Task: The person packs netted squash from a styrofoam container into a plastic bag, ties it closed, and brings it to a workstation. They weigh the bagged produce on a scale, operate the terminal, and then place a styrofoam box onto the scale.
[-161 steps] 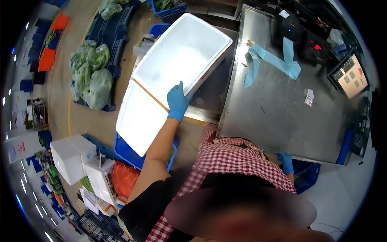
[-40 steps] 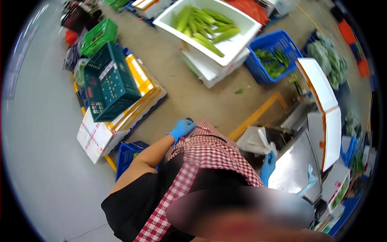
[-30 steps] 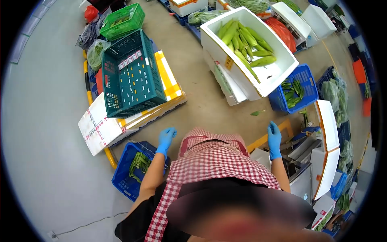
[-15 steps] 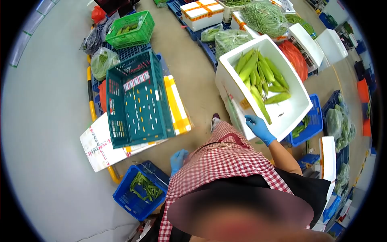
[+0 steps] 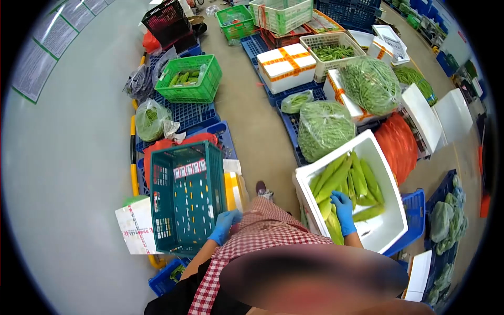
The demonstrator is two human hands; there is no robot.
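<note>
In blue gloves, both of my hands show in the head view. My right hand (image 5: pixel 343 211) is inside a white foam box (image 5: pixel 389 226), with its fingers apart and slightly bent over ears of corn (image 5: pixel 358 177) in green husks. Whether the fingertips touch an ear is hard to tell. The ears lie in a pile along the box's far and left sides. Beside the near right corner of a dark green plastic crate (image 5: pixel 212 178) is my left hand (image 5: pixel 224 226), fingers stretched out and nothing visible in them. That crate contains no produce, and a printed label strip lies at its far end.
Bags of green beans (image 5: pixel 325 128) and a taped foam box (image 5: pixel 286 67) stand on blue pallets ahead. A green crate (image 5: pixel 191 79) holds green vegetables at the far left. Blue baskets (image 5: pixel 415 218) sit low on both sides. A floor aisle (image 5: pixel 247 121) runs between the rows.
My right hand has moved from the foam box's near edge in over the corn. My left hand has risen from beside the apron to the green crate's corner. The view has tilted up.
</note>
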